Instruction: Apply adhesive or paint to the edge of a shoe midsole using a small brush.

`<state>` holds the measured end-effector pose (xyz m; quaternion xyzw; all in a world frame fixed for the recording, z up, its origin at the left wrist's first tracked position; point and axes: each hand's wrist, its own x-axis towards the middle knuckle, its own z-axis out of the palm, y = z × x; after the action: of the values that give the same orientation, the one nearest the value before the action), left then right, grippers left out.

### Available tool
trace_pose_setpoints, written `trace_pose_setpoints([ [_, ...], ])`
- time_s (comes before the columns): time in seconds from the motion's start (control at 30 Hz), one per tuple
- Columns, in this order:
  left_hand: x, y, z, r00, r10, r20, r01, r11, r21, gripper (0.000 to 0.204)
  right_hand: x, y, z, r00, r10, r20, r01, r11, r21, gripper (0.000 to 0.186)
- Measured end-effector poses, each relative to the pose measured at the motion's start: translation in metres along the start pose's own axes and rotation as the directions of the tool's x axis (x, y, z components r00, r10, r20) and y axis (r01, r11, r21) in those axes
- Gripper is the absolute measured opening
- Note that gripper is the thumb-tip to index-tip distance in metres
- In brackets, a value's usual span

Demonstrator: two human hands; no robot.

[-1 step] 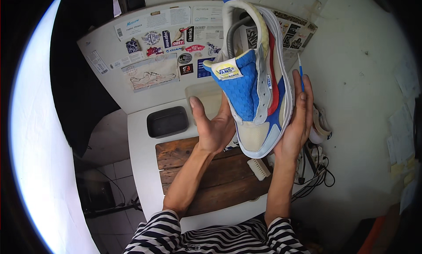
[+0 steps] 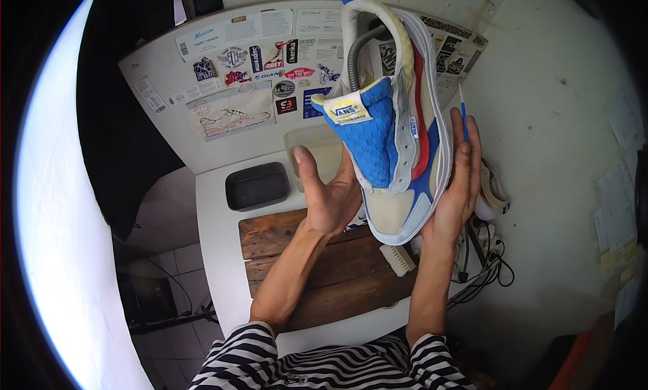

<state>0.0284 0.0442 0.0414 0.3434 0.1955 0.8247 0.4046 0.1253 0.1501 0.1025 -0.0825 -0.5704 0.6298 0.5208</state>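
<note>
A sneaker in blue, white, cream and red is raised before me, toe down toward me, its tongue folded forward and no laces in it. A coiled-spring shoe tree sits inside. My left hand supports it from the left; its thumb stands apart, and the fingers pass behind the shoe, partly hidden. Along the right side of the sole, my right hand holds the shoe with palm and fingers. A thin blue paintbrush is also held between that hand's fingers, tip upward.
Below lies a dark wooden board on a white table, with a white scrub brush on it. A black tray and a clear container stand behind. Another shoe and tangled cables are at right. A stickered panel rises behind.
The sneaker has tilted very slightly, its toe a touch lower. Both hands keep nearly the same place, and the paintbrush has shifted a hair.
</note>
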Motion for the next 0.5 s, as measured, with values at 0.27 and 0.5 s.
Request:
trace_pose_setpoints([
  [0.27, -0.001, 0.007, -0.002, 0.985, -0.148, 0.091, 0.142, 0.988, 0.067, 0.125, -0.006, 0.001, -0.011, 0.998, 0.041, -0.042, -0.040, 0.999, 0.028, 0.049],
  [0.5, 0.011, 0.005, 0.005, 0.999, -0.016, 0.036, 0.012, 0.994, 0.107, 0.093, -0.007, 0.006, -0.023, 0.966, 0.240, -0.095, -0.227, 0.966, 0.124, 0.048],
])
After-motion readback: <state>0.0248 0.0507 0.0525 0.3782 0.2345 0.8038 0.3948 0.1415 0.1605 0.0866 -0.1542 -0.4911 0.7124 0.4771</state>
